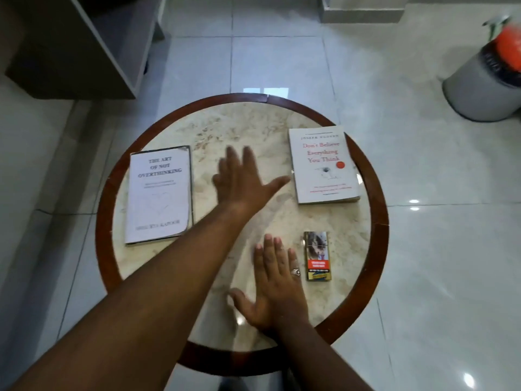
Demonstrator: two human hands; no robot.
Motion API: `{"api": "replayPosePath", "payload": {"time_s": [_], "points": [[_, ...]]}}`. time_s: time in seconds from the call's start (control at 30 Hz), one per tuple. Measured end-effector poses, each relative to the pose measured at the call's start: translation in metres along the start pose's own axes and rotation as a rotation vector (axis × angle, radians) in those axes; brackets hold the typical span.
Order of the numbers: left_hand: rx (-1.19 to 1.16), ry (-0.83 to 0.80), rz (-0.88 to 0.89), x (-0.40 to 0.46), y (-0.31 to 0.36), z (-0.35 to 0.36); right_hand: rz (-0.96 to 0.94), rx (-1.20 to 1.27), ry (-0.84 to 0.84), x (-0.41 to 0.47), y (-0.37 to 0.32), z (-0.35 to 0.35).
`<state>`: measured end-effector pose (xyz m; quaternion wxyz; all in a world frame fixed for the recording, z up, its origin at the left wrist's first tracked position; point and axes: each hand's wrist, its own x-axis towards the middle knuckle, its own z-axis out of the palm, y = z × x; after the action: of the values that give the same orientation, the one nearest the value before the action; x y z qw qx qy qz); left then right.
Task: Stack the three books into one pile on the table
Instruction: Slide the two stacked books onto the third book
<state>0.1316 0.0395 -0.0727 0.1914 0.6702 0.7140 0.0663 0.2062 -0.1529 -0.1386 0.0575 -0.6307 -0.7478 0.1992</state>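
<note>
Two books lie flat and apart on a round marble table [253,119]. A white book titled "The Art of Not Overthinking" [159,193] is on the left. A white book with red title lettering [324,165] is on the right, near the rim. A third book is not visible. My left hand [242,179] hovers open between the two books, fingers spread, thumb tip close to the right book's left edge. Flat and open near the front of the table is my right hand [275,289], a ring on one finger, holding nothing.
A small printed pack [318,256] lies just right of my right hand. The table has a dark wooden rim [380,221]. On the glossy tiled floor stand a grey bin with orange contents [485,83] at right and a cabinet [84,46] at back left.
</note>
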Motion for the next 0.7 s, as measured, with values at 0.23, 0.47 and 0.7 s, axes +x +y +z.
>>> {"api": "replayPosePath", "payload": {"time_s": [0.23,0.47,0.7], "points": [[0.007,-0.324,0.111,0.036,0.121,0.056,-0.038,0.027,-0.026,0.002,0.004,-0.004],[0.165,-0.308,0.106,0.074,0.139,0.073,-0.034,0.055,-0.024,0.006,0.007,0.001],[0.302,-0.309,-0.006,0.107,0.080,0.031,-0.031,0.102,-0.066,0.006,0.008,0.001]]}}
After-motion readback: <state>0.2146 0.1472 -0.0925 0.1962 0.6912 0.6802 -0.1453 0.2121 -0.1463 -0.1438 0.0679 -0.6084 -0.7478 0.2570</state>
